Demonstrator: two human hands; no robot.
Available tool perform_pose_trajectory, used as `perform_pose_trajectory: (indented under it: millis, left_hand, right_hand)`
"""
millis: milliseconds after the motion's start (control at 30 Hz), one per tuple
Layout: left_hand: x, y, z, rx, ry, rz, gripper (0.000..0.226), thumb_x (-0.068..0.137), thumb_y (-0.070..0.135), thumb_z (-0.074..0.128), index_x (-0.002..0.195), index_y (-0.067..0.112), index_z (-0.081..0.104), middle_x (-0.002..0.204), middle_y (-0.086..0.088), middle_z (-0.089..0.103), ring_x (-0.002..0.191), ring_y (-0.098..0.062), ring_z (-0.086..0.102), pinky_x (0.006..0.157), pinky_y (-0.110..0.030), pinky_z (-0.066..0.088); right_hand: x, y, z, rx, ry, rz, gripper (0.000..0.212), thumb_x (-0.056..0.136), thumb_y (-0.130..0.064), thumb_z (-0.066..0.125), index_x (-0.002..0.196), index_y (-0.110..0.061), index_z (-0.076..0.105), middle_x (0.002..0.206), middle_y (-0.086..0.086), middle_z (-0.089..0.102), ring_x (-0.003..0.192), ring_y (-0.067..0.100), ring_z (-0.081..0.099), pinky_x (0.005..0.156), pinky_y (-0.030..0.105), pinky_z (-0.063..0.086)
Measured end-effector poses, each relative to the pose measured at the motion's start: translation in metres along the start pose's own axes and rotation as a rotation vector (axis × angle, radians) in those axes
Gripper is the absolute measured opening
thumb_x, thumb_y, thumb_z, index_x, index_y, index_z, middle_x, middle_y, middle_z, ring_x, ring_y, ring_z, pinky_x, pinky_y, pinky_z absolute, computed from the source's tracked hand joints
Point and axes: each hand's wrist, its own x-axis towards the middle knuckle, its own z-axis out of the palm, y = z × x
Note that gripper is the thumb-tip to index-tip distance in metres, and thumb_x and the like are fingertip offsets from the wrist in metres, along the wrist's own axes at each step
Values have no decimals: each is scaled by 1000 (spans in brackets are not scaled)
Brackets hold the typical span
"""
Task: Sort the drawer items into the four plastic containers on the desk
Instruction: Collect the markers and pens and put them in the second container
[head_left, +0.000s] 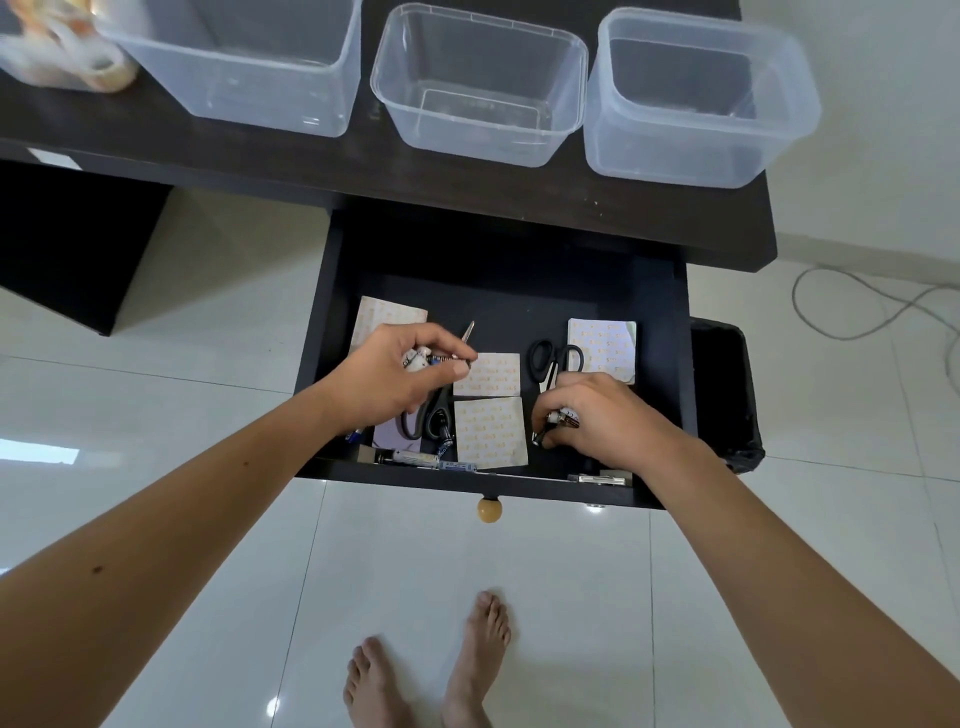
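The dark drawer (680, 364) is pulled open below the desk. My left hand (395, 379) hovers over its left side, shut on a few batteries (418, 358). My right hand (608, 421) rests low at the drawer's right, shut on more batteries (558, 421). Grey-handled scissors (434, 415) lie under my left hand, black-handled scissors (553, 358) beside my right. Several patterned paper pads (488, 374) lie on the drawer floor. Loose batteries (415, 458) lie along the front edge. Three clear containers (478, 88) stand empty on the desk; a fourth (67, 57) at far left holds tape rolls.
A round wooden knob (489, 510) sticks out of the drawer front. A black bin (724, 395) stands right of the drawer. A grey cable (857, 312) loops on the white tiled floor. My bare feet (431, 670) are below the drawer.
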Motion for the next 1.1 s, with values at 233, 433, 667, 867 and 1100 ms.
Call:
perform_pose_trajectory:
  millis: [233,433,667,867,1100]
  left_hand:
    - [-9,0,-5,4,4,-34,8,96,19,76,100,15,71,64,10,71,52,-12,60,51,-14,48]
    - [-9,-4,-6,-5,-94,-117,18,92,17,81,96,13,63,67,-6,71,59,-19,65,54,-34,53]
    - [-9,1,-4,99,-181,-49,21,100,2,67,111,16,77,108,1,71,65,-2,68,56,-13,51]
    - [-4,-12,-5,294,-155,21,23,85,19,88,83,16,65,77,18,66,76,4,66,72,-13,52]
    - [4,-13,-6,663,-256,19,28,78,42,90,102,49,77,79,27,58,84,0,57,76,-22,47]
  right_hand:
    - [0,1,-1,41,-3,-12,13,89,-31,85,101,-36,81,99,-12,61,104,15,58,87,36,52]
    - [-5,2,-2,311,147,11,9,92,-30,83,96,-30,75,101,-15,63,100,5,60,91,31,50]
    - [-10,-4,-7,450,199,35,24,101,-25,72,120,-40,74,103,-26,67,97,0,66,87,17,52]
    - [-8,-6,-7,467,172,75,9,95,-35,79,97,-40,72,100,-14,74,90,9,69,78,23,54]
    - [-9,-7,-9,488,121,71,21,89,-34,86,84,-32,65,61,-20,68,52,4,65,53,11,46]
